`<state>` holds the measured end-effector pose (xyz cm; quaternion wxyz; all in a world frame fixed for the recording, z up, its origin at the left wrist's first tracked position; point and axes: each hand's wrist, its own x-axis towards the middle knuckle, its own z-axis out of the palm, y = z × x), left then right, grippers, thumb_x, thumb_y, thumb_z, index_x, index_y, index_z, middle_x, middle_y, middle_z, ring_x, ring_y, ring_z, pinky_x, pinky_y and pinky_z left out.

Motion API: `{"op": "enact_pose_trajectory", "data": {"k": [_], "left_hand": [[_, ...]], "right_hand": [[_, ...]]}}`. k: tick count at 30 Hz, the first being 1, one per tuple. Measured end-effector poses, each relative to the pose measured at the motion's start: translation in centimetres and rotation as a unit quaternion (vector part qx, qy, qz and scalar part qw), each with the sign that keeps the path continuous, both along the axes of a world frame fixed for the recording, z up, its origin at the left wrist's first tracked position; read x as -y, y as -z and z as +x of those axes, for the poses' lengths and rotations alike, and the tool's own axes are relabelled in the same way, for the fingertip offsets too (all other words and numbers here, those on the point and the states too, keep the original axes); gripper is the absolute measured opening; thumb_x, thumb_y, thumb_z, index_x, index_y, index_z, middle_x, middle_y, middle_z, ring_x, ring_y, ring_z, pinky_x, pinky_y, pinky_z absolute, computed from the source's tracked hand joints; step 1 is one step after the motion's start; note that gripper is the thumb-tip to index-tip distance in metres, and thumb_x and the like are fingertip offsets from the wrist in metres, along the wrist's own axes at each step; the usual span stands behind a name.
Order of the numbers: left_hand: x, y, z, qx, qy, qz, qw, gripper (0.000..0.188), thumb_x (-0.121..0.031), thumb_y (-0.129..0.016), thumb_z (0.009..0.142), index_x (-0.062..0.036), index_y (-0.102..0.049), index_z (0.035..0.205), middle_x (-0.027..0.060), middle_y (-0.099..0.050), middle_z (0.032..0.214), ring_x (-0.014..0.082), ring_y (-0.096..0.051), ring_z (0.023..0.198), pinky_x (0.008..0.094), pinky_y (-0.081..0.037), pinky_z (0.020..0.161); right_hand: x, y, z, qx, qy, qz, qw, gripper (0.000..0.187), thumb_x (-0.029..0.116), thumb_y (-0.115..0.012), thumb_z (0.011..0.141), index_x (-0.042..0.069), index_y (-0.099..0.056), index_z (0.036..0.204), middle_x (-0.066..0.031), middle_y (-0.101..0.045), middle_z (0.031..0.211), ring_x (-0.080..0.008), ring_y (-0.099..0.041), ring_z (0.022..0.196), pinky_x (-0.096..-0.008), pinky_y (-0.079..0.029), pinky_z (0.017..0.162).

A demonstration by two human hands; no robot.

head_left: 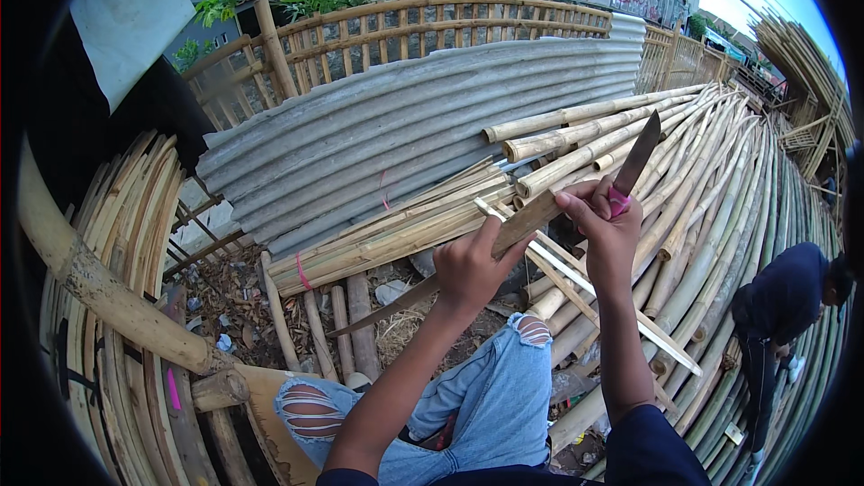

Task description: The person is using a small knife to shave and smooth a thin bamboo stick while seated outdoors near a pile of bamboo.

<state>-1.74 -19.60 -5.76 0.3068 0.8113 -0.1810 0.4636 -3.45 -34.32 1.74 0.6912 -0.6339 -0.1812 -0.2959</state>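
Observation:
My left hand [470, 268] is closed round a flat brown bamboo strip [529, 220], held at a slant above my knees. Its lower end reaches down to the left, past my wrist. My right hand [607, 232] grips a knife [640, 155], its dark blade pointing up and away from me. A bit of pink [619, 202] shows at the base of the blade; most of the handle is hidden in the fist. The right thumb touches the upper end of the strip. Pale split bamboo pieces [661, 333] lie crossed just beyond my hands.
Long bamboo poles [711, 189] are piled to the right, where another person [781, 292] bends over. A tied bundle of split bamboo [396, 229] lies ahead, before corrugated sheeting [405, 112] and a bamboo fence [378, 36]. A thick pole [117, 283] and upright slats [117, 225] stand left.

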Motion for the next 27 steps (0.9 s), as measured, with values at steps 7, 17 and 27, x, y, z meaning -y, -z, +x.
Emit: {"op": "enact_pose_trajectory", "data": {"k": [7, 17, 27], "left_hand": [[-0.6, -0.6, 0.4, -0.065, 0.095, -0.014, 0.993, 0.037, -0.036, -0.073, 0.076, -0.0024, -0.057, 0.077, 0.01, -0.056, 0.052, 0.025, -0.058, 0.045, 0.0337, -0.044, 0.042], [-8.1, -5.4, 0.3, -0.448, 0.465, -0.207, 0.735, 0.038, -0.033, -0.072, 0.073, -0.0006, -0.053, 0.08, -0.0047, -0.04, 0.049, 0.0002, -0.035, 0.037, 0.0165, -0.024, 0.033], [-14.3, -6.9, -0.5, -0.379, 0.493, -0.261, 0.739, 0.043, -0.043, -0.068, 0.074, -0.0044, -0.047, 0.073, -0.0058, -0.038, 0.049, 0.0004, -0.033, 0.036, 0.0165, -0.02, 0.032]], "right_hand": [[1.5, 0.5, 2.8, -0.163, -0.13, 0.12, 0.971, 0.043, 0.008, -0.073, 0.076, 0.016, -0.032, 0.064, -0.0025, -0.06, 0.068, -0.0047, -0.05, 0.056, -0.0178, -0.033, 0.043], [-1.1, 1.4, 1.5, -0.058, -0.189, -0.053, 0.979, 0.042, 0.035, -0.048, 0.093, 0.005, -0.042, 0.064, 0.0018, -0.035, 0.052, -0.0068, -0.03, 0.047, -0.0237, -0.023, 0.044], [-9.8, -1.7, -0.1, 0.1, -0.126, -0.189, 0.969, 0.038, 0.027, -0.068, 0.077, -0.001, -0.05, 0.059, -0.0054, -0.035, 0.047, -0.0118, -0.034, 0.042, -0.0282, -0.027, 0.042]]}}
